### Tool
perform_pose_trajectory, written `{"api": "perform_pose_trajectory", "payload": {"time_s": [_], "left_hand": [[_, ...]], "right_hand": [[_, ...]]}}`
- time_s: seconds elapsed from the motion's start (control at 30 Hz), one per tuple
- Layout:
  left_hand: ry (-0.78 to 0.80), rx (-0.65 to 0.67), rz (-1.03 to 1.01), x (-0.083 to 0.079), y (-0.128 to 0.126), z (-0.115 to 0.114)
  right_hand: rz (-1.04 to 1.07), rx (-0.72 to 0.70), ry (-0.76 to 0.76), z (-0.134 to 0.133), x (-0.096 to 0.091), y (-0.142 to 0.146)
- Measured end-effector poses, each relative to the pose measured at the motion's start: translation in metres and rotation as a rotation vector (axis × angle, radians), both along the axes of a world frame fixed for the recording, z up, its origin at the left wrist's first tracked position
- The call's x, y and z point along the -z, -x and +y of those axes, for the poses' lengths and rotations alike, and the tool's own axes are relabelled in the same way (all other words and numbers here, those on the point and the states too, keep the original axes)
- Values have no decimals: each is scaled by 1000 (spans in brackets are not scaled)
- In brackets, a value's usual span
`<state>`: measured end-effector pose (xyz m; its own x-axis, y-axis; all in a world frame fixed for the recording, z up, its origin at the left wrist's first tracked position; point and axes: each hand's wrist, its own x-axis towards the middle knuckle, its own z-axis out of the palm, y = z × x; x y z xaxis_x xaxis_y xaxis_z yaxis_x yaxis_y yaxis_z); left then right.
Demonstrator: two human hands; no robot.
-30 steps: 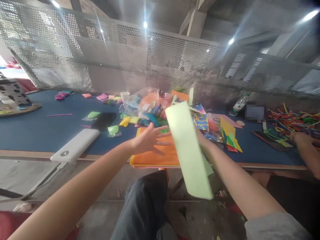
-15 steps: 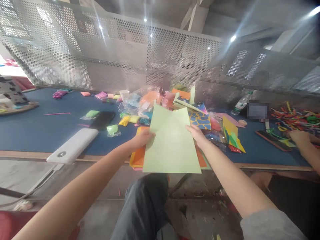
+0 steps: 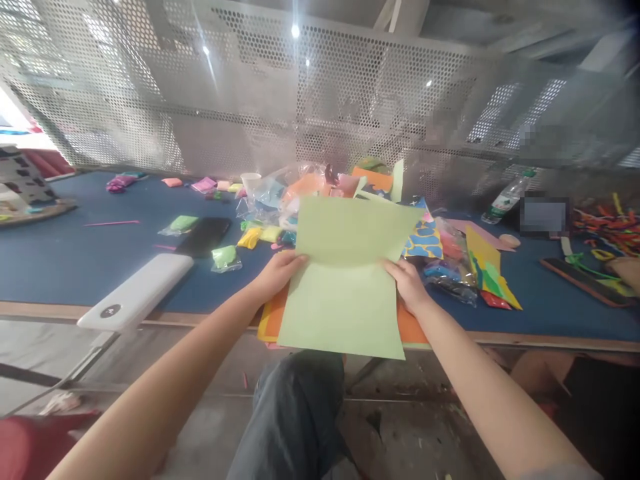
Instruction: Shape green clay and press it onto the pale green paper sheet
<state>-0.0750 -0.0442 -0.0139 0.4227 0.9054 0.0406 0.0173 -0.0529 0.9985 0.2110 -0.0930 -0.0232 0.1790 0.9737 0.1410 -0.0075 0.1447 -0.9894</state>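
Note:
A light green sheet of paper is stretched between my two hands above the table's front edge. My left hand pinches its left side, the thumb on the near face. On the opposite side my right hand grips the right edge in the same way. The sheet bends across the middle, its upper part leaning at a different angle from the lower. Beneath it, orange paper shows on both sides, lying on the table. The fingers behind the sheet are hidden.
Clay packets and plastic bags heap behind the sheet. Left lie a white power bank and a dark phone. To the right are a yellow painted card, a water bottle and another person's hand.
The green sheet has gone from nearly flat to bent across its middle, its top right corner spreading rightward. Both hands still hold it, slightly farther apart. The view has shifted a little.

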Motion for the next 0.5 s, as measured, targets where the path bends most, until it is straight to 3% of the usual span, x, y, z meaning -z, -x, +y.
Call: {"api": "perform_pose_trajectory", "payload": {"time_s": [0.3, 0.5], "left_hand": [[90, -68, -183, -5, 3, -2], [169, -147, -249, -8, 0, -3]], "right_hand": [[-141, -39, -43, -7, 1, -5], [-246, -19, -197, -5, 7, -6]]}}
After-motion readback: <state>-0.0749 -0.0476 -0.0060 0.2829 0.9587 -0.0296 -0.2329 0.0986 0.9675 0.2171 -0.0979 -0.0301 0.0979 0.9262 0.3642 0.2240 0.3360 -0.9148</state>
